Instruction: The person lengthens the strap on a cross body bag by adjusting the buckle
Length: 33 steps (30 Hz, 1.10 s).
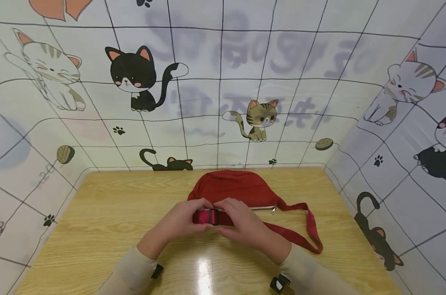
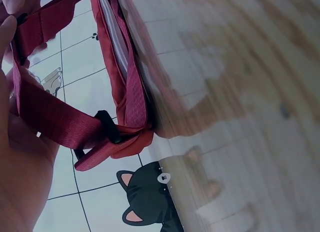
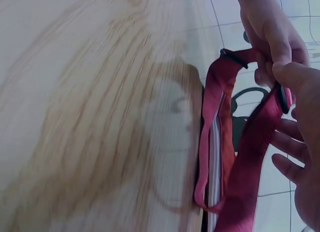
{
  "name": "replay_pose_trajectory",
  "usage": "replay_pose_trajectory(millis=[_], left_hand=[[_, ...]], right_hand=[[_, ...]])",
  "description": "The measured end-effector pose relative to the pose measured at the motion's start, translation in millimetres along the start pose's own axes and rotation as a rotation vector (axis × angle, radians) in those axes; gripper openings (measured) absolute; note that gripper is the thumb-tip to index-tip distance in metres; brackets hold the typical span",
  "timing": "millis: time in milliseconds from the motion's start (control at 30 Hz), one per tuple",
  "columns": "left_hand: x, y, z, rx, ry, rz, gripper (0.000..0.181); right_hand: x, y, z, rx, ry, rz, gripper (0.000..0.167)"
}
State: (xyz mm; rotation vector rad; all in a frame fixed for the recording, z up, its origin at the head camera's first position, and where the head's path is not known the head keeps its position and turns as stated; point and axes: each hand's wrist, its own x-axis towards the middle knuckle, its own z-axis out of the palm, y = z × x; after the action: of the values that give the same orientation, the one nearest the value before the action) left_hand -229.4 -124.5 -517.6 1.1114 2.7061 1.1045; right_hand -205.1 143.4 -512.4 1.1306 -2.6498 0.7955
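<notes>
A red waist bag (image 1: 232, 186) lies on the table, its zipper pull (image 1: 273, 210) hanging at the right end. In front of it, both hands grip the red strap (image 1: 294, 237) at a black buckle (image 1: 213, 216). My left hand (image 1: 178, 221) pinches the strap just left of the buckle. My right hand (image 1: 246, 227) holds the strap on the other side, thumb below and fingers above. The two hands' fingertips nearly meet over the buckle. In the left wrist view, another black strap fitting (image 2: 108, 126) shows near the bag's end.
The light wooden table (image 1: 116, 213) extends on both sides of the bag. Behind it stands a white wall (image 1: 201, 135) with a grid and cartoon cats, continuing along left and right. A strap loop lies to the right of the bag.
</notes>
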Motion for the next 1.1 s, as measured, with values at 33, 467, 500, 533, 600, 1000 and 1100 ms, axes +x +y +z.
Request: replay_pose_trajectory(millis=[33,467,500,533,600,1000,1100], left_hand=[[-0.3,-0.1,0.1,0.001,-0.002,0.002,0.046],[-7.9,-13.4,-1.0,-0.121,-0.046,-0.079,0.018],[-7.9,-13.9,-1.2,-0.127,-0.041,-0.074,0.018],[-7.7,-14.2,-1.3,-0.131,-0.036,-0.068,0.018],[-5.8,-12.8,-1.0,-0.157,-0.037,-0.055,0.016],[1.8,-4.9,1.2,-0.158,-0.056,-0.056,0.003],[4.4,-2.9,2.4,-0.173,-0.052,-0.035,0.005]], right_hand=[[1.9,-1,1,-0.005,-0.004,-0.001,0.062],[1.3,13,5,0.045,0.052,0.008,0.054],[1.3,13,4,0.041,0.053,0.001,0.054],[1.3,13,3,0.032,0.053,-0.007,0.054],[0.9,13,2,0.006,0.053,-0.026,0.055],[2.4,8,0,-0.002,0.085,-0.079,0.057],[4.7,7,1,0.011,0.086,-0.087,0.054]])
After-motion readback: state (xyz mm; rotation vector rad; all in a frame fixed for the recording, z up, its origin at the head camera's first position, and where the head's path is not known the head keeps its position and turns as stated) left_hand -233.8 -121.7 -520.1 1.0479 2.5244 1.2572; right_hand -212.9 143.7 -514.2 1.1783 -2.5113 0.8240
